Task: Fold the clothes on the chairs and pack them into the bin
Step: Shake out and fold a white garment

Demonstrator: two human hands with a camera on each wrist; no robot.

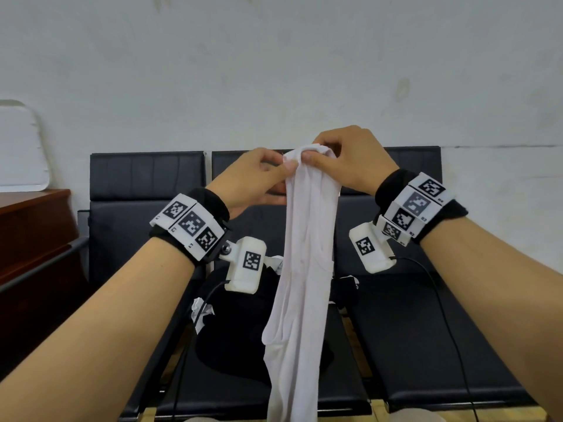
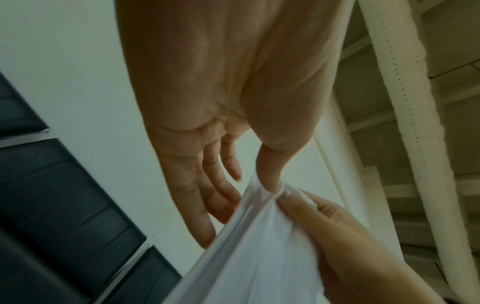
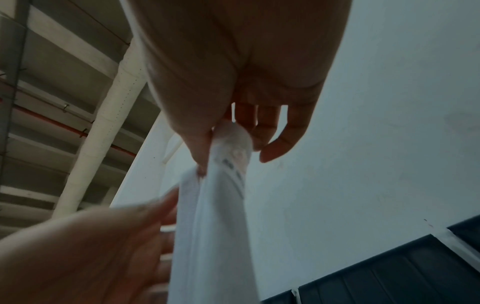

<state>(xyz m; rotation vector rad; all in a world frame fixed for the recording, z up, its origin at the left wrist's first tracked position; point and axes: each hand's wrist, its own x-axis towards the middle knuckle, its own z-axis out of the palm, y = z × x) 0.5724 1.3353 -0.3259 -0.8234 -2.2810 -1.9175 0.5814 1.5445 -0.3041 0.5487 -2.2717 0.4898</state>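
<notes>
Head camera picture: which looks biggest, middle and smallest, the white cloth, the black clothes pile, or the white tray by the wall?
1. White cloth, hanging long from both hands, though it is nearest the camera.
2. Black clothes pile on the chair; the cloth hides part of it.
3. White tray, cut off by the picture edge.

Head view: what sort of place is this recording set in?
Probably a waiting or utility area in a plain building: linked black chairs against a bare white wall, and exposed ceiling pipes overhead.
</notes>
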